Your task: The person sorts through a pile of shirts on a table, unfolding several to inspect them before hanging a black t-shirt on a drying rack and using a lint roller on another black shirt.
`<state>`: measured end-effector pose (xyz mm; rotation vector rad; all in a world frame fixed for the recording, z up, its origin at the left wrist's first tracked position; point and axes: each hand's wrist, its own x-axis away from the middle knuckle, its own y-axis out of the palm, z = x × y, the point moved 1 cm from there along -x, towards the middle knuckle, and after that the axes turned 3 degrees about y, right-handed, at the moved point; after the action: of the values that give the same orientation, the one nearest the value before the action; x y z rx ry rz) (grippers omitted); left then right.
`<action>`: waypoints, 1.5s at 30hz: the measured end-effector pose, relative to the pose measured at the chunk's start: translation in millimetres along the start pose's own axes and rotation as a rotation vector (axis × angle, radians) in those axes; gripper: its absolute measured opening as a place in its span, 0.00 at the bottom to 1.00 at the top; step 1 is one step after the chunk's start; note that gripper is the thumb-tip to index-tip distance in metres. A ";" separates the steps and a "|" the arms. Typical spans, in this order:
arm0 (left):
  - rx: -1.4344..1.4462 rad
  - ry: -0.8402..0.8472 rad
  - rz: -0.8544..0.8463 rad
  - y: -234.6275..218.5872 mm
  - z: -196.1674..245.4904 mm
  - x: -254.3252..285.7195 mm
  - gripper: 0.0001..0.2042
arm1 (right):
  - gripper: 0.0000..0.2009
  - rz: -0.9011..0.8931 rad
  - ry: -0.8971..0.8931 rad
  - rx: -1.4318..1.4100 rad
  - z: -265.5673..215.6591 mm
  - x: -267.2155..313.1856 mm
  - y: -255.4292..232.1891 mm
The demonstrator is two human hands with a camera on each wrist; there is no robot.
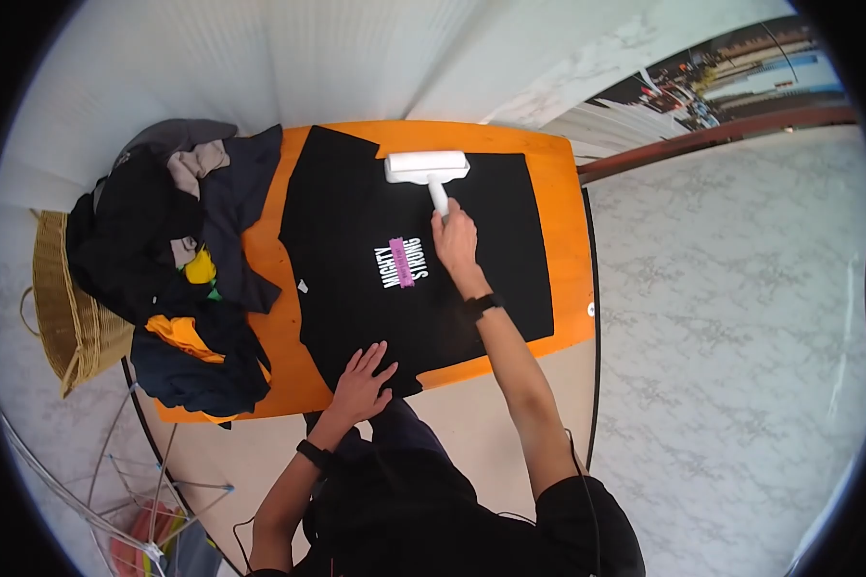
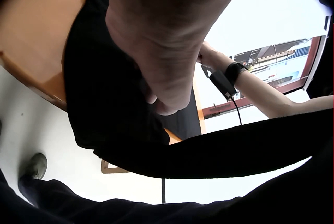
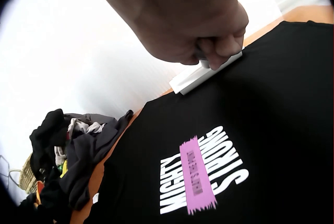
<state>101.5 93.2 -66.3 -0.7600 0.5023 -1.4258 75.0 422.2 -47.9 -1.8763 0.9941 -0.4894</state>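
A black T-shirt [image 1: 471, 288] with white lettering and a pink printed strip [image 3: 197, 177] lies spread over an orange table [image 1: 573, 255]. My right hand [image 1: 456, 240] grips the handle of a white lint roller [image 1: 427, 165], whose head lies across the shirt's far edge. In the right wrist view, the fingers [image 3: 222, 52] curl round that handle and the roller head shows beneath them. My left hand [image 1: 360, 385] rests on the near part of the shirt with its fingers spread. The left wrist view shows mostly the heel of that hand.
A heap of clothes [image 1: 135, 231] covers the table's left end, with yellow and orange pieces among dark ones. Beyond it stands a wicker basket [image 1: 87, 327]. A wire drying rack [image 1: 154, 500] is on the floor at lower left. A white wall or curtain [image 1: 337, 67] backs the table.
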 end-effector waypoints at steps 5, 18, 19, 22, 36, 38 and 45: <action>0.009 -0.002 -0.005 1.5 -0.7 0.7 0.25 | 0.13 0.017 -0.003 0.003 -7.9 -34.1 3.5; -0.099 -0.041 -0.022 -9.6 0.4 8.6 0.34 | 0.19 -0.089 0.014 -0.058 31.4 139.0 -70.5; -0.107 -0.046 -0.027 -7.9 -1.4 9.6 0.34 | 0.20 -0.128 0.055 -0.061 34.1 157.2 -78.0; -0.150 -0.041 -0.059 -3.3 -6.1 13.2 0.35 | 0.21 -0.156 0.082 -0.048 49.6 207.8 -88.3; -0.243 -0.021 -0.135 -2.3 -5.2 14.2 0.39 | 0.22 -0.183 0.295 -0.006 67.9 363.5 -130.7; -0.226 -0.010 -0.138 -3.3 -7.9 17.3 0.39 | 0.21 -0.164 0.287 0.001 61.7 374.9 -136.0; -0.136 0.042 -0.014 -1.7 6.6 8.9 0.40 | 0.18 -0.022 0.342 -0.003 48.1 373.9 -151.2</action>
<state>105.9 85.5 -59.5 -0.8449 0.6330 -1.4334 395.1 185.7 33.3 -1.8433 1.1962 -0.8425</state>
